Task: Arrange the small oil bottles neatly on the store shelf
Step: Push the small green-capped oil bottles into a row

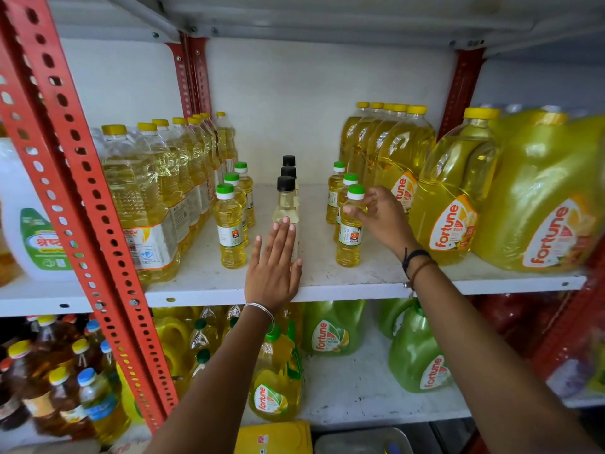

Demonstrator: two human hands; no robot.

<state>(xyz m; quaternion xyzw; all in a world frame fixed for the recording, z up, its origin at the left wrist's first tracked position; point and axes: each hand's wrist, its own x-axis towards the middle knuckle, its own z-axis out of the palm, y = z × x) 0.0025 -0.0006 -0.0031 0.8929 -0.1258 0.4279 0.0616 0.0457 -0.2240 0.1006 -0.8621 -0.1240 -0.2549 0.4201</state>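
Left hand (pixel 273 273): we held it flat and open against the black-capped bottle (pixel 285 208) near the shelf (pixel 327 285) front edge | right hand (pixel 379 217): we gripped the front green-capped bottle (pixel 350 237).

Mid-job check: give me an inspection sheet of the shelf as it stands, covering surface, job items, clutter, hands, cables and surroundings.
Surface: white metal shelf board, scuffed, bare at the front middle.
Job's things: three rows of small oil bottles, all upright: left green-capped row, middle black-capped row, right green-capped row.
Clutter: nothing seen.
Hands: left hand flat, fingers against the front black-capped bottle, no grip; right hand has a fingertip grip on the front bottle of the right row.
Cables: nothing seen.
Surroundings: tall yellow-capped clear oil bottles to the left, large yellow Fortune oil jugs to the right, red perforated steel upright, more oil stock on the shelf below.
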